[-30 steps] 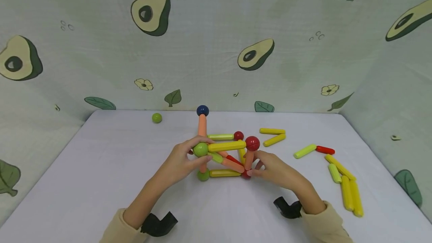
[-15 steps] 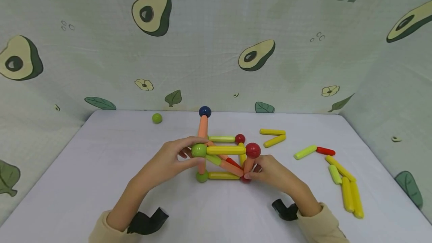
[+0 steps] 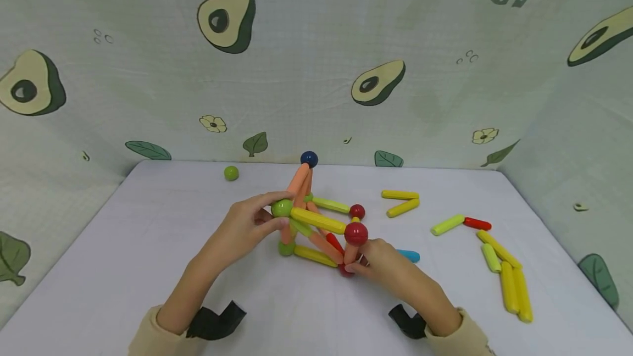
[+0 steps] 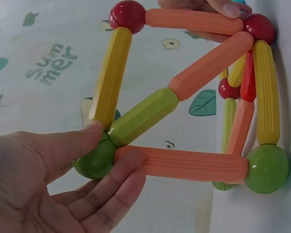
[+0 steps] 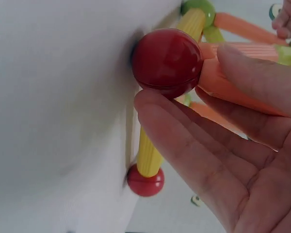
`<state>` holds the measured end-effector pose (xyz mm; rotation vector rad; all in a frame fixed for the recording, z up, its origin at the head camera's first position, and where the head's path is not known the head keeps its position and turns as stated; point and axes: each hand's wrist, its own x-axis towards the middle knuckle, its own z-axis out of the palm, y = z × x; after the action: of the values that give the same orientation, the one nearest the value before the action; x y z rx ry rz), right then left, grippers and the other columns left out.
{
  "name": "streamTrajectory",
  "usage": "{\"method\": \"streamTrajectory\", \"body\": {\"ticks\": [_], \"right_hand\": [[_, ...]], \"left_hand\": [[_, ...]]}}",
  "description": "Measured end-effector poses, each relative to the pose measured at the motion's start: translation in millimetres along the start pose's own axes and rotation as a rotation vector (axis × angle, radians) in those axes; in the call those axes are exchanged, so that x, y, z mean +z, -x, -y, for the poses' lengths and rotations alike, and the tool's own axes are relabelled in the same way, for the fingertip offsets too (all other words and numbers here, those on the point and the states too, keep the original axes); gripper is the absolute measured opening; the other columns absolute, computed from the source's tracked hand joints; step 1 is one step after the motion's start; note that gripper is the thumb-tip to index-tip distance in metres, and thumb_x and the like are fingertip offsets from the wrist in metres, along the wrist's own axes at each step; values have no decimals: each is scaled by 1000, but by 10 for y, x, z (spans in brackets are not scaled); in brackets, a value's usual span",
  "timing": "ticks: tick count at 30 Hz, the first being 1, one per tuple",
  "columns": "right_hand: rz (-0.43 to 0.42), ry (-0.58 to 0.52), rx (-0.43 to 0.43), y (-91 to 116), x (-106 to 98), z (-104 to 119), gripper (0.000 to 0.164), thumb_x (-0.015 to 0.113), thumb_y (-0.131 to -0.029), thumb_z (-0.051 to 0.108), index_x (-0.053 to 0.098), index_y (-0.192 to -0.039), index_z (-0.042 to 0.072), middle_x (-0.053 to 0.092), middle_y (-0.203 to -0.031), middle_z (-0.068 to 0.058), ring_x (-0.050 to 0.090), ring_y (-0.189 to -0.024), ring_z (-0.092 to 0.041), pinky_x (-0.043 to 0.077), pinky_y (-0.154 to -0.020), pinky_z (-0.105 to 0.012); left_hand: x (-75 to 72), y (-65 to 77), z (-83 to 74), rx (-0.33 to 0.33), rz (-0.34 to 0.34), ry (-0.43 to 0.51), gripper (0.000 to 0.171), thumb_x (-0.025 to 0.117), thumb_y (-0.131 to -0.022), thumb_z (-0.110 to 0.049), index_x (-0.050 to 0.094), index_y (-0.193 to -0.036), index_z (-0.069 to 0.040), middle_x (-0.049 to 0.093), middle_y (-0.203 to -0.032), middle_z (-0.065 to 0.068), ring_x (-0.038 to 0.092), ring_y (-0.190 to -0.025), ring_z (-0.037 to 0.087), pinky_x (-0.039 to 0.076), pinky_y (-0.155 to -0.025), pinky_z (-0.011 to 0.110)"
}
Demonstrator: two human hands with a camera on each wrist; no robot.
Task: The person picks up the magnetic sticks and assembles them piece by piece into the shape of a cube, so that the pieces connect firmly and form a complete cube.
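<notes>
A glossy ball-and-rod frame (image 3: 318, 220) stands between two hands near the middle of a white-covered table (image 3: 123, 268), well apart from the table's left edge. A printed cloth backdrop (image 3: 296, 26) rises behind the rear edge, near which a loose green ball (image 3: 231, 173) sits. To the right, a blue rod (image 3: 409, 255) lies partly covered by the right hand (image 3: 390, 265); farther back, two yellow rods (image 3: 399, 194) meet in a narrow V. A lime rod (image 3: 447, 225) touches a red rod (image 3: 477, 223), and a chain of three yellow rods (image 3: 523, 293) and another lime rod lies nearer the right edge.

The balls are smooth and round; the rods are straight and ribbed lengthwise. A navy ball (image 3: 309, 159) tops the frame. Its near face is four-sided: yellow rods above and below, salmon-orange rods at the sides. A lime-and-salmon diagonal (image 4: 145, 116) joins the upper green ball (image 3: 282, 207) to the lower red ball (image 3: 346, 271).

The left hand (image 3: 252, 218) pinches the upper green ball between thumb and fingers. The right thumb and fingers are clamped on the right salmon rod (image 5: 233, 87).

The left wrist view shows the near face broadside. The right wrist view alone reveals a fingertip against the lower red ball and the seam round it. I cannot tell whether this ball touches the table.
</notes>
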<state>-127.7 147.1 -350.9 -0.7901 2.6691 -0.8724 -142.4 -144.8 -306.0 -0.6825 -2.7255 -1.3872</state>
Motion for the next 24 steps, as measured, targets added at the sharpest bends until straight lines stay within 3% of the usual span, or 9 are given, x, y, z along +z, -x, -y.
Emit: {"method": "streamTrajectory", "body": {"ticks": [6, 10, 14, 19, 24], "right_hand": [[29, 30, 83, -37, 117, 158, 10, 78, -98, 16, 72, -96, 8, 60, -78, 6, 54, -75, -11, 49, -66, -21], [40, 61, 75, -103, 193, 259, 14, 76, -98, 14, 73, -102, 2, 61, -78, 3, 56, -72, -13, 51, -65, -23], [51, 100, 65, -200, 263, 357, 16, 76, -99, 15, 72, -103, 0, 60, -77, 1, 55, -68, -13, 51, -64, -22], [26, 176, 17, -282, 345, 468, 17, 77, -99, 17, 71, -101, 1, 57, -72, 3, 53, -64, -11, 51, -63, -21], [-31, 306, -56, -335, 408, 550, 21, 79, -97, 21, 72, -95, 1, 59, -68, 0, 55, -60, -10, 51, -60, -19]], "left_hand": [[11, -42, 109, 6, -101, -7, 49, 70, -101, -3, 60, -149, -6, 71, -124, 18, 70, -97, 28, 61, -88, 40], [33, -77, 189, 8, -174, -10, 51, 67, -102, -1, 57, -152, -4, 68, -127, 21, 69, -103, 33, 60, -94, 49], [59, -97, 245, 4, -211, 43, 52, 63, -105, -1, 51, -155, -2, 63, -134, 24, 70, -106, 35, 59, -96, 49], [83, -132, 302, -16, -199, 165, 55, 58, -107, 0, 40, -160, 3, 54, -146, 27, 64, -117, 37, 56, -104, 41], [123, -182, 378, -18, -122, 245, 61, 51, -110, -2, 24, -165, 1, 44, -156, 31, 55, -132, 43, 52, -109, 37]]}}
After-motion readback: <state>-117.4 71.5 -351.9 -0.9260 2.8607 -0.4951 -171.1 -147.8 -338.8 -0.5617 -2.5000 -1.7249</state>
